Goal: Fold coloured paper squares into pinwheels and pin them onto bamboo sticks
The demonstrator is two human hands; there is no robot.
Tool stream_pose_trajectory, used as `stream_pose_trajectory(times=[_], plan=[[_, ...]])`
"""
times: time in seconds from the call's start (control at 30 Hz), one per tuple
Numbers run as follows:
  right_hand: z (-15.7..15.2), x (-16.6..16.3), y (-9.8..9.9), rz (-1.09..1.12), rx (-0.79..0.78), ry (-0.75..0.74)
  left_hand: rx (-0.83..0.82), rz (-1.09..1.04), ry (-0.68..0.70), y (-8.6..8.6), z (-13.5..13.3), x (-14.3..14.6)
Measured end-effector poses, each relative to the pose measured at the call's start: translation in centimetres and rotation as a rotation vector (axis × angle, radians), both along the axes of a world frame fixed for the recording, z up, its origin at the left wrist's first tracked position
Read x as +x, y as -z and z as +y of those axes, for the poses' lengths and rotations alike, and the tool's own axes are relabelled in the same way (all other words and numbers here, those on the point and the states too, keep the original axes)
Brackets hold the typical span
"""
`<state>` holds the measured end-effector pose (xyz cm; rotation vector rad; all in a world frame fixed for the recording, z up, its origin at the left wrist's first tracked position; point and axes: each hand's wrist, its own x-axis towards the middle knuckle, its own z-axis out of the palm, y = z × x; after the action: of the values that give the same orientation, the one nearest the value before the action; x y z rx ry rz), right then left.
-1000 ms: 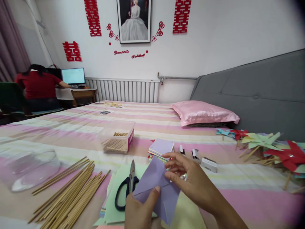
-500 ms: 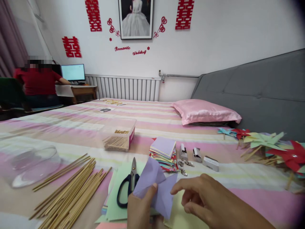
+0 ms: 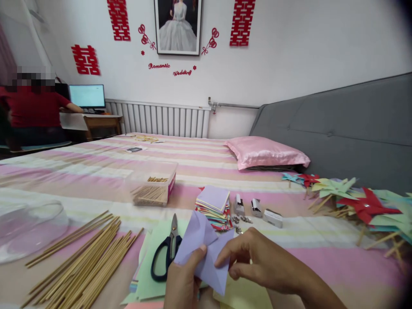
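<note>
Low in the middle of the view, my left hand (image 3: pixel 183 281) pinches a folded lilac paper square (image 3: pixel 203 249) with the thumb on top. My right hand (image 3: pixel 257 262) meets it from the right, its fingertips curled onto the paper's right edge. Black-handled scissors (image 3: pixel 167 253) lie just left of the paper on pale green sheets (image 3: pixel 151 279). Behind the paper sits a stack of coloured paper squares (image 3: pixel 214 204) with a lilac sheet on top.
A heap of wooden sticks (image 3: pixel 83 262) lies at the left, beside a clear plastic lid (image 3: pixel 28 227) and a box of short sticks (image 3: pixel 154 191). Small staplers (image 3: pixel 255 208) and finished pinwheels (image 3: pixel 360 204) are at the right. A person in red (image 3: pixel 30 113) sits at a far desk.
My right hand dropped from the paper's upper corner, came away to the right, then returned to pinch its right edge. The view shifted slightly to the right.
</note>
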<state>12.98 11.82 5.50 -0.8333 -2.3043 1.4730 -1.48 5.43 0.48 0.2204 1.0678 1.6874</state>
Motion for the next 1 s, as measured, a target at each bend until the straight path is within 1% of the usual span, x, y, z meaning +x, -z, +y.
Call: stream_pose_trajectory(times=[0.1, 0.23, 0.33, 0.43, 0.53, 0.8, 1.0], plan=[[0.0, 0.3, 1.0, 0.086, -0.054, 0.046, -0.019, 0.009, 0.016, 0.5, 0.3, 0.3], [0.2, 0.5, 3.2, 0.255, -0.152, 0.156, -0.062, 0.004, 0.022, 1.2, 0.8, 0.9], [0.4, 0.5, 4.6, 0.365, -0.207, 0.136, -0.069, 0.034, 0.010, 1.3, 0.9, 1.5], [0.8, 0.7, 5.5, 0.392, -0.195, 0.115, -0.069, 0.049, 0.021, 1.1, 0.9, 2.0], [1.2, 1.1, 6.1, 0.368, -0.199, 0.112, -0.079, 0.063, 0.029, 1.1, 0.9, 2.3], [1.0, 0.5, 7.1, 0.426, -0.323, 0.170, -0.027, 0.083, 0.016, 1.0, 0.7, 2.3], [0.4, -0.2, 6.8, 0.441, -0.300, 0.266, 0.009, 0.078, 0.013, 1.1, 0.5, 2.3]])
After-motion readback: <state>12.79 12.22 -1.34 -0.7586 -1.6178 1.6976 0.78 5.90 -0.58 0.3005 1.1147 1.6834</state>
